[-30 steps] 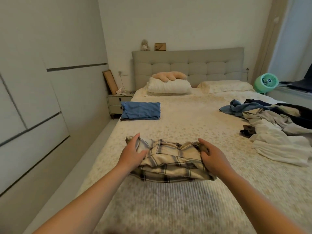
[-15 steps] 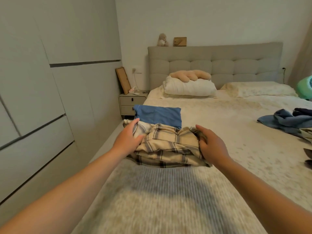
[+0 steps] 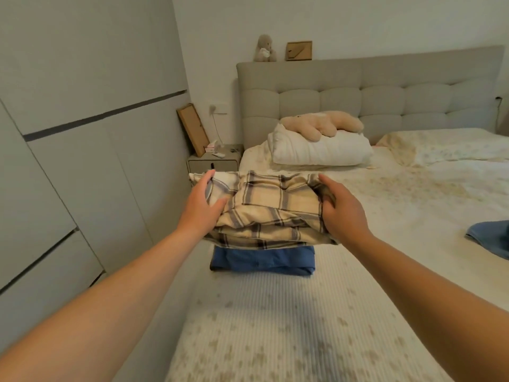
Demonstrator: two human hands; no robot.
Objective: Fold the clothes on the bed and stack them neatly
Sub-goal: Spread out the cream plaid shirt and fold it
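A folded cream plaid shirt (image 3: pixel 271 213) hangs between my two hands just above a folded blue garment (image 3: pixel 261 261) that lies near the bed's left edge. My left hand (image 3: pixel 199 206) grips the shirt's left end, thumb on top and fingers underneath. My right hand (image 3: pixel 343 209) grips its right end the same way. The shirt covers most of the blue garment; only the blue front strip shows. Whether the two touch I cannot tell. A blue piece of clothing (image 3: pixel 490 237) lies at the right edge of the view.
The bed (image 3: pixel 275 326) has a cream speckled cover. A white pillow (image 3: pixel 319 148) with a beige plush toy (image 3: pixel 321 124) sits by the grey headboard (image 3: pixel 385 97). A nightstand (image 3: pixel 213 161) stands left of the bed, and white wardrobe doors (image 3: pixel 82 161) line the left wall.
Both hands carried the plaid shirt forward and left along the bed, from the mattress to over the blue garment. The loose clothes pile has slid out of view on the right.
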